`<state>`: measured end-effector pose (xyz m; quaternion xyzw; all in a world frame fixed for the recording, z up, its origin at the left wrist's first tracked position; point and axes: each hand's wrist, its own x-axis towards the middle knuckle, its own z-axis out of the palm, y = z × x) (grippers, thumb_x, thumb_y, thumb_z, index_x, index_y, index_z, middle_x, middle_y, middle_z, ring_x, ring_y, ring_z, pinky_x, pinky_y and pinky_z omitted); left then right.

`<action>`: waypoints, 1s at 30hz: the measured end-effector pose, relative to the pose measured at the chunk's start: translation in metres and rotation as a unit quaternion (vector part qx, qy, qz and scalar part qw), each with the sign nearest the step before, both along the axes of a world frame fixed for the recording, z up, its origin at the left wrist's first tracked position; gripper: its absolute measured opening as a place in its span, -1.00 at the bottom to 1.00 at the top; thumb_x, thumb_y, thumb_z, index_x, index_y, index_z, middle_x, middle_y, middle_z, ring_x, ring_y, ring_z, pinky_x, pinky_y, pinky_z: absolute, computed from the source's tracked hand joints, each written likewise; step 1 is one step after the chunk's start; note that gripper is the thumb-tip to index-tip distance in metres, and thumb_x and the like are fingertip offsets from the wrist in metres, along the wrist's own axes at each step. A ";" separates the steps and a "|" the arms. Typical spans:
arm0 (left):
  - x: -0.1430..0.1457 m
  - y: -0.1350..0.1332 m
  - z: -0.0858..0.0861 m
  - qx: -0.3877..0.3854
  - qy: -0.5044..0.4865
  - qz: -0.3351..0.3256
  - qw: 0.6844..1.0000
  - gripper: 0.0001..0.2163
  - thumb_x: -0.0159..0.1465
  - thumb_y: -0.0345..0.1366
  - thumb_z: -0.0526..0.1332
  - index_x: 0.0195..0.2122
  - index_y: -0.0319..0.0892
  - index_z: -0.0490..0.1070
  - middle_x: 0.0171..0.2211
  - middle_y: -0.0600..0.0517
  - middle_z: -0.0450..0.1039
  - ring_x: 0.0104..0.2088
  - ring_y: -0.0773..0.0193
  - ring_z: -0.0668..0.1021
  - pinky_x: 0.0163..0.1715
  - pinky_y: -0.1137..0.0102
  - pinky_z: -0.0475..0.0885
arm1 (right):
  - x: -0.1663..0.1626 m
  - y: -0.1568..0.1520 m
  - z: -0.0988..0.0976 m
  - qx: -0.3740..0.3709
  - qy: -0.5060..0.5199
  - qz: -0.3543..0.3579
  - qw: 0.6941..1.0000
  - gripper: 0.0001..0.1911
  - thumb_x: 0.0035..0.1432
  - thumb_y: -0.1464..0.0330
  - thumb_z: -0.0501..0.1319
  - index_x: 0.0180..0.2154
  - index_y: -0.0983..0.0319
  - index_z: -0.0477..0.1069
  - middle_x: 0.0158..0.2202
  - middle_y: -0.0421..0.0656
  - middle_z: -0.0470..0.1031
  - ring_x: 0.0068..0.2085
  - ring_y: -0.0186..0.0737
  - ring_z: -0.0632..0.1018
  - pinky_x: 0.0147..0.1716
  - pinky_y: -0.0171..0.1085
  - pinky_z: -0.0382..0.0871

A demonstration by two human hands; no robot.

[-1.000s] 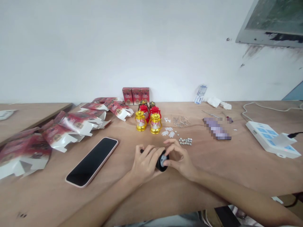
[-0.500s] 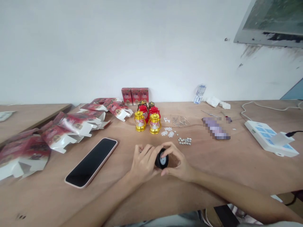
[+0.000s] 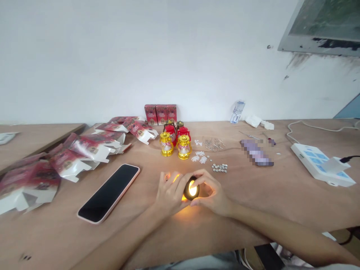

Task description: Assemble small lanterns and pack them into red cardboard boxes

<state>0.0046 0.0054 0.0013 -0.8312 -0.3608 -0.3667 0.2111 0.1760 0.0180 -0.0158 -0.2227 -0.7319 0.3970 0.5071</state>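
1. The scene is viewed from the wearer's head, angled forward and down.
2. The wall (image 3: 168, 56) is faced beyond the table (image 3: 253, 195).
3. The left hand (image 3: 171, 193) and right hand (image 3: 212, 193) are seen from behind and above, near, just below centre.

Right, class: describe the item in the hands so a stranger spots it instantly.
On the wooden table, find the little lanterns. Nearer the camera, the left hand and right hand hold a dark round-ended object. Unlike the lanterns, it glows yellow.
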 end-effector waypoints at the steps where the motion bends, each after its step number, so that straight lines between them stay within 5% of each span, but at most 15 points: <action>1: 0.000 0.000 0.000 -0.001 0.001 0.001 1.000 -0.67 0.32 -0.12 -0.05 -0.20 -0.27 0.36 -0.39 -0.07 0.52 -0.42 0.19 0.43 -0.39 0.31 0.03 | 0.000 0.000 0.000 0.001 0.000 0.001 1.000 -0.66 -0.14 0.26 0.42 -0.28 0.12 0.40 -0.12 -0.12 0.33 -0.06 -0.20 0.43 -0.05 -0.19 0.35; 10: -0.001 0.000 0.001 -0.004 0.013 0.015 1.000 -0.65 0.32 -0.12 -0.07 -0.20 -0.26 0.38 -0.40 -0.08 0.52 -0.41 0.19 0.42 -0.38 0.31 0.05 | 0.001 0.003 0.000 0.017 -0.009 -0.002 1.000 -0.66 -0.11 0.24 0.40 -0.27 0.14 0.39 -0.12 -0.11 0.33 -0.06 -0.20 0.43 -0.06 -0.20 0.35; 16: -0.002 0.001 0.003 -0.023 0.014 -0.008 1.000 -0.54 0.32 0.00 -0.09 -0.13 -0.32 0.35 -0.43 -0.08 0.49 -0.43 0.18 0.39 -0.38 0.30 0.05 | 0.008 0.005 0.014 0.102 -0.077 0.035 0.991 -0.70 0.00 0.29 0.33 -0.18 0.15 0.39 -0.08 -0.07 0.34 -0.05 -0.19 0.44 -0.03 -0.19 0.32; 20: -0.002 0.000 0.006 -0.018 0.009 -0.012 1.000 -0.65 0.29 -0.10 0.04 -0.13 -0.30 0.33 -0.38 -0.08 0.51 -0.42 0.20 0.41 -0.36 0.30 0.06 | 0.013 0.007 0.017 0.132 -0.095 0.018 0.987 -0.80 0.14 0.28 0.21 -0.17 0.16 0.40 -0.06 -0.05 0.34 -0.03 -0.18 0.43 -0.02 -0.16 0.32; 25: -0.002 -0.002 0.008 -0.021 0.010 -0.021 1.000 -0.69 0.23 -0.18 0.11 -0.11 -0.30 0.32 -0.39 -0.06 0.51 -0.40 0.19 0.43 -0.32 0.29 0.09 | 0.026 0.066 0.021 0.129 -0.182 -0.217 0.950 -0.83 0.23 0.31 0.10 -0.31 0.21 0.43 -0.26 -0.11 0.45 -0.17 -0.23 0.46 -0.12 -0.21 0.32; 27: -0.003 -0.002 0.008 -0.025 0.011 -0.027 0.999 -0.70 0.22 -0.19 0.11 -0.11 -0.30 0.32 -0.39 -0.06 0.51 -0.40 0.20 0.44 -0.31 0.29 0.09 | 0.034 0.105 0.026 0.123 -0.365 -0.242 0.890 -0.80 0.23 0.33 0.09 -0.31 0.24 0.46 -0.27 -0.09 0.48 -0.17 -0.22 0.45 -0.09 -0.22 0.28; 30: -0.003 -0.002 0.007 -0.023 0.009 -0.029 0.999 -0.71 0.19 -0.24 0.12 -0.11 -0.30 0.31 -0.39 -0.05 0.51 -0.41 0.21 0.44 -0.33 0.30 0.08 | 0.042 0.156 0.031 0.111 -0.426 -0.240 0.865 -0.83 0.17 0.43 0.14 -0.33 0.29 0.52 -0.24 -0.01 0.52 -0.11 -0.13 0.44 -0.02 -0.19 0.20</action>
